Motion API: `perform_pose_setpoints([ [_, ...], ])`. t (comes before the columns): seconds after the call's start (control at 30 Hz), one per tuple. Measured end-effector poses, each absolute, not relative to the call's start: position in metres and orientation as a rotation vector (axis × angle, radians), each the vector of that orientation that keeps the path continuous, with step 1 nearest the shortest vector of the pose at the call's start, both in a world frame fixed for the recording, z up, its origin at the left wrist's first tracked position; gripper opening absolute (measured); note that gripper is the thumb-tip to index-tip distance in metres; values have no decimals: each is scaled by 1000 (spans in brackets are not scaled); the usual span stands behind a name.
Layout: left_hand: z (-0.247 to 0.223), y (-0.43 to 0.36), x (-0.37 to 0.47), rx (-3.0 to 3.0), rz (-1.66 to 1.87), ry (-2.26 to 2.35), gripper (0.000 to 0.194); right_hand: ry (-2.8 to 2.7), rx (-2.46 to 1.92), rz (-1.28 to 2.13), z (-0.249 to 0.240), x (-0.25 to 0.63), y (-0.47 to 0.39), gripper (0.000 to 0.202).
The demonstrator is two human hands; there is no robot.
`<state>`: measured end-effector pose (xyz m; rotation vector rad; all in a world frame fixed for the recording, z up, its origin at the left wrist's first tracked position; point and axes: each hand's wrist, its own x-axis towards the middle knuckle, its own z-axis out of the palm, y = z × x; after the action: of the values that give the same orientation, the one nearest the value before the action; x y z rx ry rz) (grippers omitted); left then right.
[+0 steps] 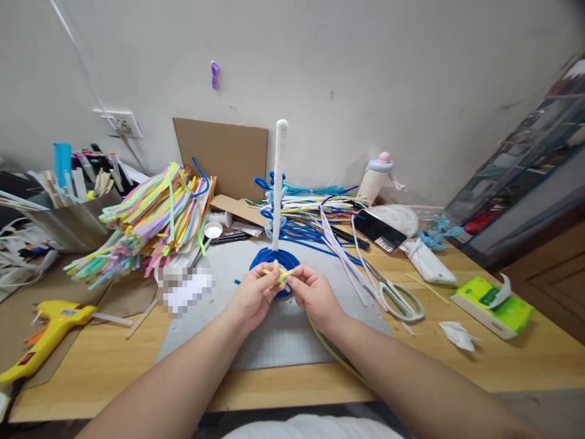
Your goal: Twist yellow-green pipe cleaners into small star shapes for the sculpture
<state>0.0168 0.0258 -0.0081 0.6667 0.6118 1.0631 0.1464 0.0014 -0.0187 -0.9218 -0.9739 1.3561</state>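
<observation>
A yellow pipe cleaner (276, 275), bent into a small shape with several points, is pinched between my two hands. My left hand (253, 294) grips its left side with thumb and fingers. On its right side my right hand (315, 294) is closed, and a long yellow tail runs from there down over the forearm. Just behind the hands lies a blue coiled pipe-cleaner base (260, 258), partly hidden by them. A white wrapped post (280, 183) rises upright from it. Blue pipe-cleaner loops (267, 213) show beside the post.
A grey cutting mat (201, 341) lies under my hands. Left are a yellow glue gun (50, 329) and a colourful pipe-cleaner bundle (159, 219). Right are scissors (402, 299), a phone (379, 230), a green tissue pack (493, 302) and crumpled tissue (459, 335). Cardboard (223, 152) leans against the wall.
</observation>
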Motion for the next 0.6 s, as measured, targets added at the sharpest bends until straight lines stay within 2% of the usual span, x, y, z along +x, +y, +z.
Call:
perform_pose_setpoints([
  [0.6, -9, 22, 19, 977, 1062, 710, 22, -1071, -981, 1167, -16, 147, -4, 19],
])
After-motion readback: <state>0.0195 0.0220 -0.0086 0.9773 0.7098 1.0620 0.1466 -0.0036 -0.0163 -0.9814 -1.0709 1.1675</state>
